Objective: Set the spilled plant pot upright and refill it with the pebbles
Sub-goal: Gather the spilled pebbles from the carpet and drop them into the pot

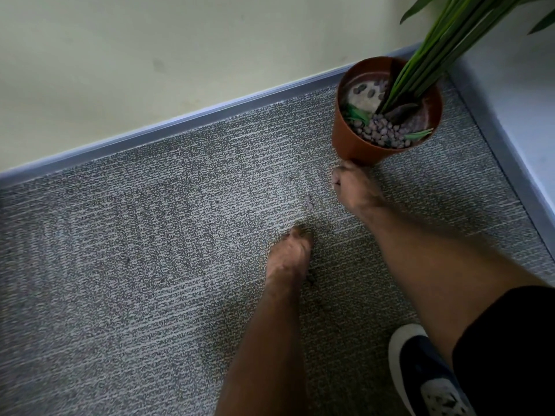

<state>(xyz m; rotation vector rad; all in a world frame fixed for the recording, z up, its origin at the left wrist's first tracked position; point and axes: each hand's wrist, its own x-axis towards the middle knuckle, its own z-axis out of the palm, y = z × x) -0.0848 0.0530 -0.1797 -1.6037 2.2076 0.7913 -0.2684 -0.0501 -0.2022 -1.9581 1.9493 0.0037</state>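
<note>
The round terracotta-coloured plastic plant pot (360, 145) stands on the grey looped carpet floor (150, 265), in the corner just beyond the right hand (354, 187), tilted slightly toward the person. Green strap-leaved stems (426, 55) rise from it; small grey-mauve pebbles (380, 132) cover only the near side of the fill — a pale bare patch shows at the far side.

Right hand: fingers curled, touching the pot's base; whether it grips the pot or holds pebbles cannot be told. Left hand (289, 253): fingers bunched down onto the carpet, apparently pinching at loose pebbles — its contents are hidden. A few stray pebbles (309, 202) lie between the two hands.

Handling judgement: the pot looks light and stiff but top-heavy with its tall foliage; steady it by the rim or lower wall, not the stems. The pebbles are small, hard and prone to roll; gather them by pinching or scooping.

No brand, label or legible writing is visible.
</note>
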